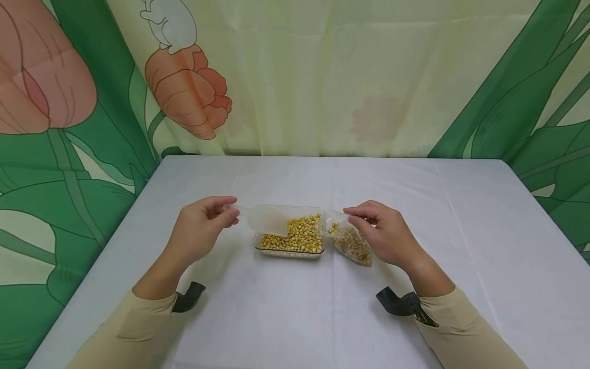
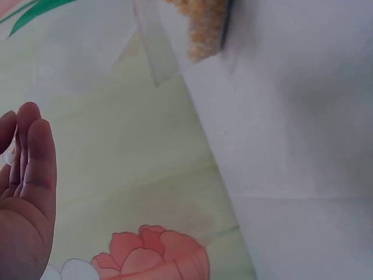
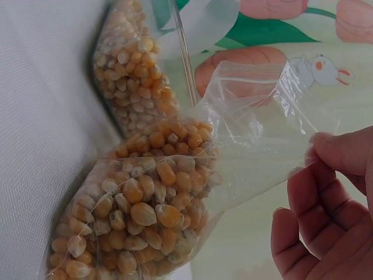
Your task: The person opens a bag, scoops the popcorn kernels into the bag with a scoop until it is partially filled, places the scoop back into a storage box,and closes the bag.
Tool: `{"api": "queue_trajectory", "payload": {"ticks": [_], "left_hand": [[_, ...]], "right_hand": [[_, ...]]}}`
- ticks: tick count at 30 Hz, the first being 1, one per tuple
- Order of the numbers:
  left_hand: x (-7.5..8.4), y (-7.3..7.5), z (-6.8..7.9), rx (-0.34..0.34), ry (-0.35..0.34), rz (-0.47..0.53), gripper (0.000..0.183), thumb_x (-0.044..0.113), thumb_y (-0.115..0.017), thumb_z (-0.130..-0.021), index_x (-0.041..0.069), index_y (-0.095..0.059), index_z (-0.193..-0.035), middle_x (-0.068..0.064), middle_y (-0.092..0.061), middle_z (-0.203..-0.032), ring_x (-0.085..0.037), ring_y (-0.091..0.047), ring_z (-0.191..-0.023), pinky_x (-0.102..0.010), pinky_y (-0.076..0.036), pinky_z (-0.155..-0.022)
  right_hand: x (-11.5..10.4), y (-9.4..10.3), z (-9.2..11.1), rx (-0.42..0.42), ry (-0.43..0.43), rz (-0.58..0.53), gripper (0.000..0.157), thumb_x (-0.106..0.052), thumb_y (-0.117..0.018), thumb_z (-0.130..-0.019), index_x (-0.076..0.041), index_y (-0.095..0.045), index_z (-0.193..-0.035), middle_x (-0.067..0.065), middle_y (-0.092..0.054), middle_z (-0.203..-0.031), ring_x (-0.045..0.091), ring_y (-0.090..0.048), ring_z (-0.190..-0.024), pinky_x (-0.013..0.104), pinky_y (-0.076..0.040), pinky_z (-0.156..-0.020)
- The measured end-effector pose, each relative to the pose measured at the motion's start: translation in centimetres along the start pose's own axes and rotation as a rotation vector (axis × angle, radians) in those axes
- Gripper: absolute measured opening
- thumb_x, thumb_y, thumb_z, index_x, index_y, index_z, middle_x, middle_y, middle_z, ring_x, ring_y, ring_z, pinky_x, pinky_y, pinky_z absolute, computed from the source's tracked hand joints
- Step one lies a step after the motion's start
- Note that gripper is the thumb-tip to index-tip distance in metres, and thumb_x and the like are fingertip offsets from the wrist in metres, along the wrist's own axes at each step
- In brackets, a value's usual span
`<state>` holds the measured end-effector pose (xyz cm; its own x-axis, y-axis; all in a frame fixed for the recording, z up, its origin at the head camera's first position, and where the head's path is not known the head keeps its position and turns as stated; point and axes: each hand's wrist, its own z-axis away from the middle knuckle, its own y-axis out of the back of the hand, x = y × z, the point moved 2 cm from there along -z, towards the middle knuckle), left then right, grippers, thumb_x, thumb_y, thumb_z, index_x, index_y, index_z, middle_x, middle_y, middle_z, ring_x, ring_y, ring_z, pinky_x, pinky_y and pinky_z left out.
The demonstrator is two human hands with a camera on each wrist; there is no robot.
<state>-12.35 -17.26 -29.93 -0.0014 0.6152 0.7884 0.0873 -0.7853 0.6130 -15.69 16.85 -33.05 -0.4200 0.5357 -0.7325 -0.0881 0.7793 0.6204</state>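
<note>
In the head view my left hand pinches the thin handle of a translucent white scoop between thumb and fingers. The scoop's broad end overlaps the left part of a clear rectangular container holding yellow corn kernels. My right hand pinches the upper edge of a clear zip bag beside the container's right end. Corn kernels fill the bag's lower part, and its bottom sits on the table. In the left wrist view, only part of the left hand shows.
A white cloth covers the table. Behind it hangs a curtain printed with tulips, leaves and a rabbit. Black wrist mounts stick out from both beige sleeves.
</note>
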Motion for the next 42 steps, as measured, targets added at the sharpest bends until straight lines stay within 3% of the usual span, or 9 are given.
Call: {"api": "queue_trajectory", "payload": {"ticks": [8,17,23,29,32,38,42], "left_hand": [[1.0,0.0,0.2,0.064,-0.085,-0.108,0.023,0.017,-0.071,-0.096,0.004,-0.071,-0.115,-0.006,-0.069,-0.087,-0.02,-0.068,-0.082,-0.023,-0.052,-0.059],[0.8,-1.3,-0.8,0.039,-0.126,-0.138,0.021,0.013,-0.071,-0.093,0.002,-0.073,-0.111,-0.005,-0.07,-0.086,-0.019,-0.067,-0.078,-0.025,-0.051,-0.057],[-0.1,-1.7,-1.5,-0.007,-0.053,-0.074,0.023,0.013,-0.069,-0.094,0.0,-0.071,-0.114,-0.007,-0.07,-0.088,-0.023,-0.071,-0.083,-0.027,-0.052,-0.062],[-1.1,-1.9,-2.0,-0.08,0.054,-0.003,0.027,0.017,-0.067,-0.096,0.001,-0.069,-0.118,-0.007,-0.071,-0.093,-0.027,-0.071,-0.089,-0.035,-0.056,-0.079],[-1.4,-2.0,-2.3,-0.101,0.074,0.049,0.028,0.016,-0.066,-0.097,0.0,-0.068,-0.12,-0.011,-0.072,-0.096,-0.028,-0.071,-0.091,-0.037,-0.057,-0.084],[-2.0,-2.5,-2.7,-0.145,0.109,0.138,0.03,0.014,-0.066,-0.098,-0.004,-0.066,-0.122,-0.019,-0.071,-0.103,-0.031,-0.07,-0.092,-0.031,-0.058,-0.082],[-2.4,-2.9,-3.0,-0.162,0.123,0.172,0.031,0.013,-0.066,-0.098,-0.006,-0.065,-0.122,-0.02,-0.071,-0.105,-0.023,-0.07,-0.088,-0.029,-0.058,-0.081]], "right_hand": [[0.0,0.0,0.1,0.002,0.004,0.0,0.021,-0.002,-0.064,-0.097,-0.003,-0.074,-0.116,0.002,-0.069,-0.101,0.018,-0.058,-0.087,0.026,-0.05,-0.072],[0.0,0.0,0.1,0.001,-0.001,-0.002,0.021,-0.003,-0.064,-0.098,-0.003,-0.074,-0.116,0.002,-0.069,-0.101,0.018,-0.059,-0.088,0.027,-0.05,-0.073],[0.0,0.0,0.1,0.001,-0.004,0.003,0.021,-0.003,-0.063,-0.098,-0.003,-0.074,-0.117,0.002,-0.069,-0.101,0.018,-0.058,-0.088,0.027,-0.05,-0.072],[0.0,0.0,0.1,-0.001,-0.005,0.006,0.021,-0.003,-0.063,-0.098,-0.003,-0.074,-0.116,0.002,-0.069,-0.101,0.018,-0.058,-0.087,0.027,-0.05,-0.072],[0.0,0.0,0.1,0.0,-0.005,0.004,0.021,-0.003,-0.063,-0.098,-0.002,-0.073,-0.116,0.002,-0.069,-0.101,0.019,-0.058,-0.087,0.027,-0.05,-0.072],[0.0,-0.1,0.1,-0.003,-0.013,0.003,0.021,-0.003,-0.063,-0.098,-0.003,-0.074,-0.116,0.002,-0.069,-0.101,0.018,-0.058,-0.088,0.028,-0.05,-0.073],[0.0,-0.1,0.1,0.0,-0.008,0.006,0.021,-0.003,-0.063,-0.098,-0.003,-0.074,-0.116,0.002,-0.069,-0.101,0.018,-0.058,-0.088,0.028,-0.05,-0.074]]}}
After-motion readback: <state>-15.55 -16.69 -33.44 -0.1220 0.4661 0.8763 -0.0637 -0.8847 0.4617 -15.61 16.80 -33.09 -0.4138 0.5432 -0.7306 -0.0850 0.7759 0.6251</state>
